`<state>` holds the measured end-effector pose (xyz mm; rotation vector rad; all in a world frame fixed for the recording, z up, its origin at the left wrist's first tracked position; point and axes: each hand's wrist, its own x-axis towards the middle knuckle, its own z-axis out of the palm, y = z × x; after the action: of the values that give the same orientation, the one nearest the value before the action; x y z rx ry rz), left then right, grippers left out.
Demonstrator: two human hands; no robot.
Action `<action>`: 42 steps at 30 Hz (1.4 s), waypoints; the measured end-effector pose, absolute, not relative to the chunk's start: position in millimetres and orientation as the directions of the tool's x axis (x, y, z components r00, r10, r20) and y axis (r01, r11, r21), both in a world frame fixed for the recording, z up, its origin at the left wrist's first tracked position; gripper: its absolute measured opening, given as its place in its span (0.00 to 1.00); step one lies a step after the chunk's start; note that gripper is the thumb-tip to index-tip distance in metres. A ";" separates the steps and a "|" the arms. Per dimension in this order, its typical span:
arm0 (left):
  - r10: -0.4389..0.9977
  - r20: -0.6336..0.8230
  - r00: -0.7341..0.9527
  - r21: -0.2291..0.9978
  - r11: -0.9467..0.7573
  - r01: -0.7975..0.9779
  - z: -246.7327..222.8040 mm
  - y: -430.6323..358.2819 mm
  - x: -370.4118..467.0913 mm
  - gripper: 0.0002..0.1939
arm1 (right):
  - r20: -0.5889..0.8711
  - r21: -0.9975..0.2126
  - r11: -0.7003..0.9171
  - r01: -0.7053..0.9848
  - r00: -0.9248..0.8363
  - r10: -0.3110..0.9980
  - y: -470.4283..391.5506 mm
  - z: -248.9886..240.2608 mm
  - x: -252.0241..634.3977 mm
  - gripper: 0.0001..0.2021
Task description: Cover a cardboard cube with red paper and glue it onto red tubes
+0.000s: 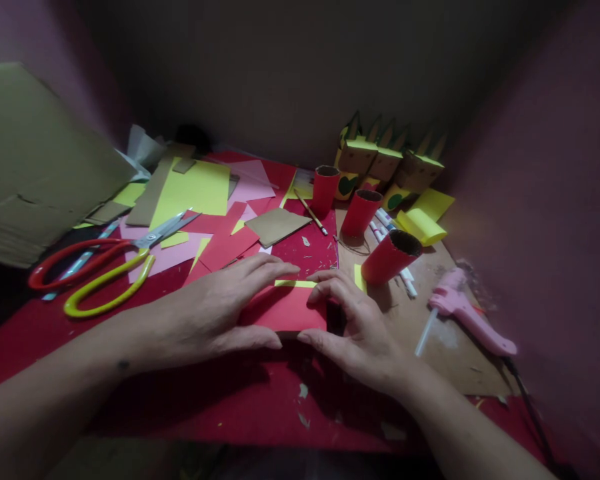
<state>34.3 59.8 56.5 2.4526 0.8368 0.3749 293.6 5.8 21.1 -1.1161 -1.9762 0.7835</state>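
A red paper-covered piece (285, 308) with a yellow strip (295, 284) along its far edge lies between my hands on the red tabletop. My left hand (220, 303) rests over its left part, fingers stretched along the far side and thumb at the near edge. At its right end, my right hand (353, 327) grips it between curled fingers and thumb. Beyond my right hand stand three red tubes (327, 190), (361, 212), (390, 257), open at the top. A piece of brown cardboard (280, 227) lies past my left fingertips.
Scissors (145, 248) with red and yellow handles lie at left among paper sheets (193, 190). A pencil (311, 213) and markers (407, 280) lie farther back. At right, a pink glue gun (473, 317) rests on a brown board (460, 373). Decorated cardboard figures (387, 163) stand behind.
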 end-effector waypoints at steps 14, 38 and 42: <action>0.648 0.076 0.758 0.559 -0.657 0.506 65.6 59.2 33.4 0.22 | 0.291 -0.782 0.441 0.441 -0.367 0.884 5.7 22.2 292.7 0.12; 0.606 0.033 0.795 0.574 -0.662 0.482 62.1 61.1 30.9 0.24 | 0.354 -0.736 0.503 0.452 -0.377 0.856 4.6 23.3 292.9 0.12; 0.607 0.003 0.794 0.564 -0.657 0.500 63.1 60.5 30.1 0.23 | 0.357 -0.723 0.509 0.467 -0.379 0.854 4.4 23.9 293.1 0.12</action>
<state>30.1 60.5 63.1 2.4280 0.8206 0.2581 293.1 4.4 23.9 -1.0777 -2.0230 0.6774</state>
